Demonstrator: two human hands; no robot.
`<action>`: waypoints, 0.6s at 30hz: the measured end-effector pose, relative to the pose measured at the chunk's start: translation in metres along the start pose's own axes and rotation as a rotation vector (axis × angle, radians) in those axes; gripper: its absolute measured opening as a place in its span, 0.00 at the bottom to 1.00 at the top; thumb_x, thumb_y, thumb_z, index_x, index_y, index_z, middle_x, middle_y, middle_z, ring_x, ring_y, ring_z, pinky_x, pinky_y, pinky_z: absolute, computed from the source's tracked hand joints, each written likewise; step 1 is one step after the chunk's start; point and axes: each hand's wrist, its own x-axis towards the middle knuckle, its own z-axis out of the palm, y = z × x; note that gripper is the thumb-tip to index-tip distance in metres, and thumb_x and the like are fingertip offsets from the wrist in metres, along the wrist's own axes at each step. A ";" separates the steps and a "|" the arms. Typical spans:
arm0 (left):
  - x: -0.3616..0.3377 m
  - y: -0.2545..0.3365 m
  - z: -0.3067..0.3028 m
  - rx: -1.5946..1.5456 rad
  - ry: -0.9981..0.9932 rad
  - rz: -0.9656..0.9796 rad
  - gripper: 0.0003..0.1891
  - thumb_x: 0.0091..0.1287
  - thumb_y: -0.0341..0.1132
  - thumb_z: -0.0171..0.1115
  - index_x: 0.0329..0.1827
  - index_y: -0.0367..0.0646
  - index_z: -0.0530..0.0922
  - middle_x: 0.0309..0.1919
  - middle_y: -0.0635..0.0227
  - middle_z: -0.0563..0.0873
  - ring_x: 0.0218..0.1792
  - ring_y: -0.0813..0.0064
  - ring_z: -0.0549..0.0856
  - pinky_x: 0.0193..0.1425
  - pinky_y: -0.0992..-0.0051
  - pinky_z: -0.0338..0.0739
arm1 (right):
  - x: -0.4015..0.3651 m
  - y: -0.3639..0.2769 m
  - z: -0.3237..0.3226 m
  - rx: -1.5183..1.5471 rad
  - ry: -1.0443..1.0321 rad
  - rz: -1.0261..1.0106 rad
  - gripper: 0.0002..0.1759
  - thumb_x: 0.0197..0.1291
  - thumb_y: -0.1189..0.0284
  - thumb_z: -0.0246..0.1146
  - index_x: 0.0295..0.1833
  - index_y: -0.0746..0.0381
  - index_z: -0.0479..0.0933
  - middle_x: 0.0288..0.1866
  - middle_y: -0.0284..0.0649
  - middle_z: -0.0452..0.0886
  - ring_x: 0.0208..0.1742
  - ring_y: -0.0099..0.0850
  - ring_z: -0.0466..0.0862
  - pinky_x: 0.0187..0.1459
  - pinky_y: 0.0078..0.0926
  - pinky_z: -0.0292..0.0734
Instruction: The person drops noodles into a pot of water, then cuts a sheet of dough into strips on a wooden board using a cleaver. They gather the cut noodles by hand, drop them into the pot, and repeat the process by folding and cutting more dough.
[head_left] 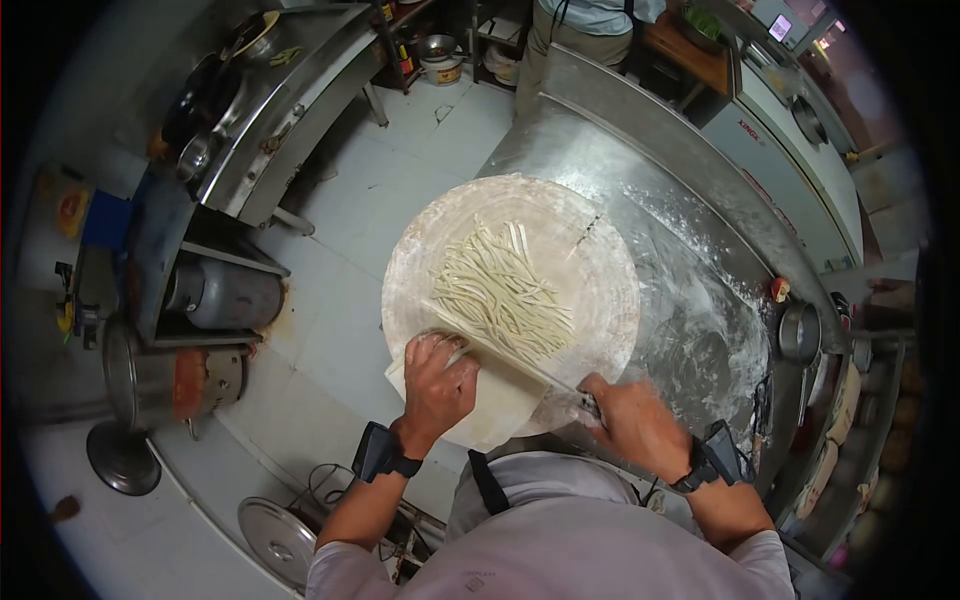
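A round floured board [608, 300] lies in front of me, with a pile of cut noodles [505, 290] in its middle. At its near side is a folded pale dough sheet [495, 400], its left corner reaching the board's edge. My left hand [438, 380] presses down on the sheet with bent fingers, close behind the knife. My right hand [642, 425] is closed around the handle of a kitchen knife [540, 372]. The blade stands on edge between the sheet and the noodles, and its lower edge is hidden.
A flour-dusted steel worktop [690, 310] extends beneath the board; a small saucepan [799, 333] sits at its right. A steel stove counter [285, 130] and a large pot [170, 375] are on the left. Another person [580, 50] stands beyond the worktop. A lid [277, 540] lies lower left.
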 end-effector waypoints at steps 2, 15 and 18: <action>-0.004 0.000 0.001 0.022 -0.031 -0.036 0.06 0.54 0.25 0.68 0.34 0.41 0.86 0.44 0.60 0.85 0.51 0.52 0.82 0.60 0.52 0.73 | -0.008 -0.001 0.003 -0.012 -0.038 0.046 0.18 0.59 0.72 0.71 0.50 0.67 0.74 0.26 0.57 0.81 0.35 0.61 0.83 0.39 0.53 0.78; -0.006 -0.004 0.002 -0.019 -0.034 -0.036 0.06 0.56 0.26 0.69 0.36 0.43 0.87 0.44 0.62 0.85 0.51 0.54 0.82 0.61 0.53 0.73 | 0.041 0.000 0.006 0.092 0.127 -0.082 0.15 0.65 0.71 0.66 0.50 0.68 0.72 0.28 0.59 0.81 0.34 0.62 0.83 0.35 0.54 0.76; -0.004 -0.002 -0.003 0.006 -0.005 -0.015 0.06 0.55 0.25 0.71 0.35 0.41 0.87 0.44 0.60 0.86 0.51 0.52 0.83 0.58 0.54 0.75 | 0.009 0.004 0.002 0.093 0.044 0.013 0.15 0.67 0.70 0.66 0.50 0.67 0.72 0.28 0.58 0.81 0.34 0.62 0.83 0.36 0.54 0.76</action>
